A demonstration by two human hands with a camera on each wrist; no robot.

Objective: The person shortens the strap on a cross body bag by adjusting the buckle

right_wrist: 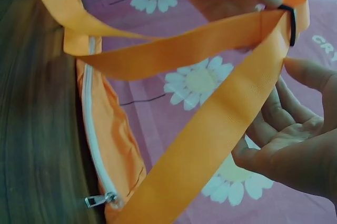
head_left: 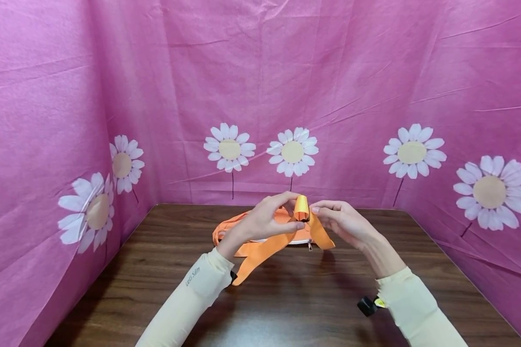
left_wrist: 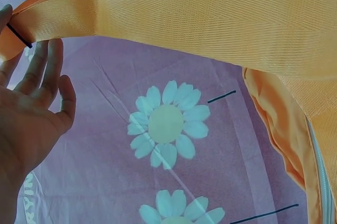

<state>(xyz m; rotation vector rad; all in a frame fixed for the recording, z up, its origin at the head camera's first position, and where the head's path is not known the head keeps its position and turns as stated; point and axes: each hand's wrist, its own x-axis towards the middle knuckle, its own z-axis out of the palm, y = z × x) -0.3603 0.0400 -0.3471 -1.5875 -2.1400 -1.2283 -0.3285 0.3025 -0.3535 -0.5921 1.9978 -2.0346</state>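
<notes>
An orange waist bag (head_left: 226,231) with a white zip lies on the table, its wide orange strap (head_left: 260,255) raised above it. My left hand (head_left: 265,219) grips the strap at a black slider (right_wrist: 293,27), where the webbing makes a loop. In the left wrist view, the fingers (left_wrist: 52,66) of that hand reach behind the strap. Close on the right, my right hand (head_left: 351,224) pinches the strap just past the slider with thumb and fingertips. A metal zip pull (right_wrist: 97,200) hangs at one end of the bag.
Dark wood-grain tabletop (head_left: 269,308) lies under the bag. A pink cloth (head_left: 260,86) printed with white daisies stands behind and along both sides. A small black device (head_left: 366,306) is at the right wrist, beside the pale sleeve (head_left: 417,303).
</notes>
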